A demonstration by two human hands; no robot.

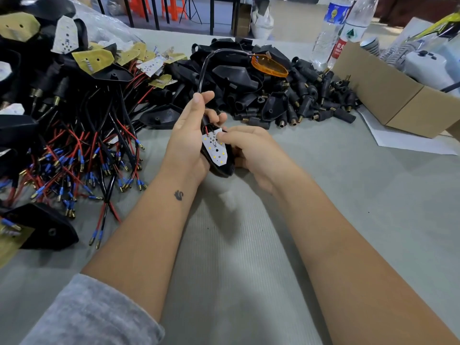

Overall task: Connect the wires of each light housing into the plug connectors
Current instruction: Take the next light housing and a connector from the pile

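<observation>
My left hand (189, 135) grips a black light housing (225, 166) from the left, thumb up against its black wire (204, 70). A white LED board (216, 149) lies face up in the housing, with red and black leads at its top. My right hand (249, 148) holds the housing from the right, fingertips pressing on the board's upper edge. The wire arcs up and away toward the far pile. A heap of black plug connectors (298, 100) lies beyond the hands.
A tangle of housings with red and black wires (74, 150) fills the left. An orange lens (268, 66) sits atop the connector pile. Two water bottles (336, 33) and a cardboard box (398, 95) stand at right. White paper (408, 143) lies under the box.
</observation>
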